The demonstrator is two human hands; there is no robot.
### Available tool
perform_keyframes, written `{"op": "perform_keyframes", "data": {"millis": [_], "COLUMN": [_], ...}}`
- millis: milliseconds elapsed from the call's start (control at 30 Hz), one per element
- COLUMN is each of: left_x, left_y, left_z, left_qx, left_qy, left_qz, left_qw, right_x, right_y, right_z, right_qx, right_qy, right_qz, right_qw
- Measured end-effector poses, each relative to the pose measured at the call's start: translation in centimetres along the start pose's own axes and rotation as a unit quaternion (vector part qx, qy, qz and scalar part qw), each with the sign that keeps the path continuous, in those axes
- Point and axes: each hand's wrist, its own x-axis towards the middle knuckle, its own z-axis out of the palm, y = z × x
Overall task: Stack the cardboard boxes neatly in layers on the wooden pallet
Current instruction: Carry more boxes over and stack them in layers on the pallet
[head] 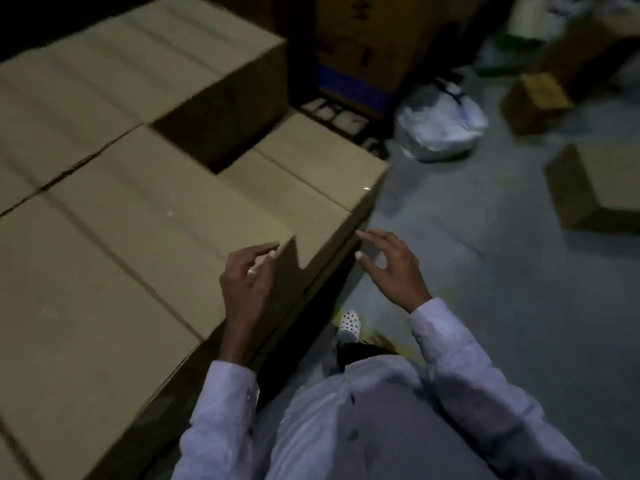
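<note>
Hovering at the corner of the stacked cardboard boxes (194, 216), my left hand (247, 278) and right hand (391, 268) are empty, fingers loosely spread; loose boxes (595, 188) wait on the floor (485, 306), right. Next one should sit flush, edges aligned, I reckon.

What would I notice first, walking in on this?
The big block of stacked cardboard boxes fills the left side, stepping higher at the back. Next come the person's left hand and right hand, both empty, either side of its near corner. Loose boxes and a white plastic bag lie on the grey floor at right.
</note>
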Motion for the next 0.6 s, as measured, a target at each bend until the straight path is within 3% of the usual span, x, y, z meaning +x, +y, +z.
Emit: {"op": "perform_keyframes", "data": {"millis": [233, 433, 600], "left_x": [-0.4, -1.0, -2.6], "left_y": [3.2, 7.2, 13.1], "left_z": [14.5, 32.8, 48.5], "left_qx": [-0.038, -0.055, -0.059], "left_qy": [-0.203, -0.368, -0.458], "left_qz": [0.003, 0.022, 0.082], "left_qw": [0.978, 0.928, 0.883], "right_x": [-7.8, -11.2, -13.6], "right_y": [11.2, 20.7, 28.3], "right_z": [-8.7, -17.8, -26.4], "right_qx": [0.021, 0.001, -0.017], "right_qy": [0.153, 0.243, 0.315], "right_qz": [0.157, 0.214, 0.259], "right_qw": [0.975, 0.946, 0.913]}}
